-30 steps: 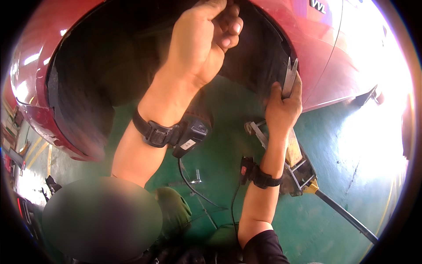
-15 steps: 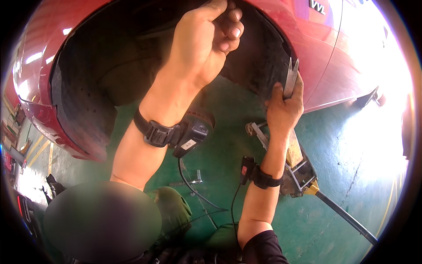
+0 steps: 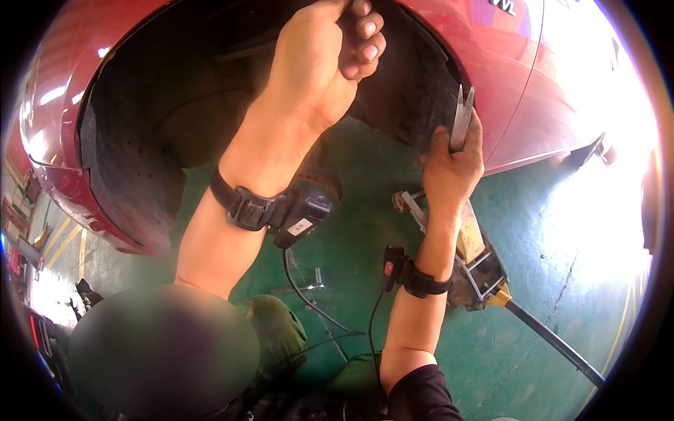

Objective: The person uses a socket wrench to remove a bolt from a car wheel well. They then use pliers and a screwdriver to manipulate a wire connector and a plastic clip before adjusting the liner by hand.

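My left hand (image 3: 323, 67) is raised into the top of the wheel arch of a red car, palm side partly toward me. Its fingers are curled, and the tips of the thumb and forefinger run up out of sight, so I cannot make out what they pinch, if anything. At the arch's right edge, my right hand (image 3: 453, 172) grips a forked metal pry tool (image 3: 460, 130), its two prongs pointing up beside the red fender (image 3: 495, 91). The dark wheel arch liner (image 3: 130, 161) curves round behind both hands.
A floor jack (image 3: 484, 274) with a long handle (image 3: 551, 339) stands at the right. On the green floor lies a ratchet wrench (image 3: 312, 286). Black boxes are strapped to both wrists, with cables (image 3: 316, 309) hanging down. A blurred round shape (image 3: 165, 354) covers the lower left.
My left hand has shifted slightly left, its curled fingers a little more spread. The right hand and the forked tool have risen slightly along the arch edge.
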The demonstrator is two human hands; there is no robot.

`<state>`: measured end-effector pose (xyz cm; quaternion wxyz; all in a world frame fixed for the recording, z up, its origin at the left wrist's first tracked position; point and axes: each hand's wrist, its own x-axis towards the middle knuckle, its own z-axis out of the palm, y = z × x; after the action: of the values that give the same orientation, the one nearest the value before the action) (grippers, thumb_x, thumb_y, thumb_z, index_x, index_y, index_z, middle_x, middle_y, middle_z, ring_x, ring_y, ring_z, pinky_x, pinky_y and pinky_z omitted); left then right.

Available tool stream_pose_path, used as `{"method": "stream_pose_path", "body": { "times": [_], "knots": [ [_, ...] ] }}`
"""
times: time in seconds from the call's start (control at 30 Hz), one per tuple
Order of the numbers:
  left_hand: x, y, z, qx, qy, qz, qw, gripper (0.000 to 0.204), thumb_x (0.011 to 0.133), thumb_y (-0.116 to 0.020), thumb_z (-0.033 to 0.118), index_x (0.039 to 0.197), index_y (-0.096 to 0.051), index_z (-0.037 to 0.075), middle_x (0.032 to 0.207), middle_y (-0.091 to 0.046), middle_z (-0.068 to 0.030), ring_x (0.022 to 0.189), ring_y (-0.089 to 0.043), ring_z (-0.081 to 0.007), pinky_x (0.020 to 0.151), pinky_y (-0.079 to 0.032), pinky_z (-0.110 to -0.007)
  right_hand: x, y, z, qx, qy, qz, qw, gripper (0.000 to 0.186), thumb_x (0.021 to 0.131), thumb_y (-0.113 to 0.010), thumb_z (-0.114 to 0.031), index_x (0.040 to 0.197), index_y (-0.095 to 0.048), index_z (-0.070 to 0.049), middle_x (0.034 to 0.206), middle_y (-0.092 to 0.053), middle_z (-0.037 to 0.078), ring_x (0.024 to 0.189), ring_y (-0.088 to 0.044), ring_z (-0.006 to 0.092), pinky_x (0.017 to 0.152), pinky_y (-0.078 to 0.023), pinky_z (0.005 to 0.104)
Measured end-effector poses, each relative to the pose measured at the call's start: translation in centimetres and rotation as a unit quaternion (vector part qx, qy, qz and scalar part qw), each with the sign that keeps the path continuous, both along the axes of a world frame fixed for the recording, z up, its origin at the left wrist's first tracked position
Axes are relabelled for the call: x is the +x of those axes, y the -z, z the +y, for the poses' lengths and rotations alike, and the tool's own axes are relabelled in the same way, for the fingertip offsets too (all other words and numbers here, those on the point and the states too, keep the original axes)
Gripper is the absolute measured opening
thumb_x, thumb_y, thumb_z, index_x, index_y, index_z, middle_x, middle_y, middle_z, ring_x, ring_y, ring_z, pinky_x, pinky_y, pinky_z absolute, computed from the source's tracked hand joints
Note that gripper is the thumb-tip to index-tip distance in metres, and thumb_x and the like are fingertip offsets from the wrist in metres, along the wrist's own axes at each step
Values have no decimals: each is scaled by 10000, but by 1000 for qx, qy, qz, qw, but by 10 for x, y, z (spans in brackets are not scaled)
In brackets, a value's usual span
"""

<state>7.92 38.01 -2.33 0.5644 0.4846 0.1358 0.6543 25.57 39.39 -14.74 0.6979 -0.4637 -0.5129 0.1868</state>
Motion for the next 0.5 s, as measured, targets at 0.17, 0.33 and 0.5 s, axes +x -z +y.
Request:
{"method": "stream_pose_path", "body": {
  "times": [0.17,0.33,0.5],
  "knots": [
    [0,-2,0,-29,2,24,999,269,1102,-390,274,914,-504,118,810,-546,-42,603,-476,-141,490,-330,-241,1,0,0,4,20,-18,1000,469,924,-616,-61,1391,-579,-47,785,-699,137,642,-642,174,677,-532,326],
    [10,-7,-6,-86,-96,-10,992,381,1121,-306,335,854,-486,130,676,-479,-17,539,-432,-138,459,-305,-246,1,3,3,6,25,-25,999,469,920,-618,-61,1388,-581,-47,808,-711,157,670,-659,184,705,-542,335],
    [-3,-6,4,-57,27,11,998,415,1122,-296,355,796,-452,151,620,-424,3,510,-396,-128,451,-288,-246,2,4,2,8,36,-33,999,451,920,-622,-67,1370,-599,-57,802,-710,152,670,-660,182,703,-541,337]
  ]
}}
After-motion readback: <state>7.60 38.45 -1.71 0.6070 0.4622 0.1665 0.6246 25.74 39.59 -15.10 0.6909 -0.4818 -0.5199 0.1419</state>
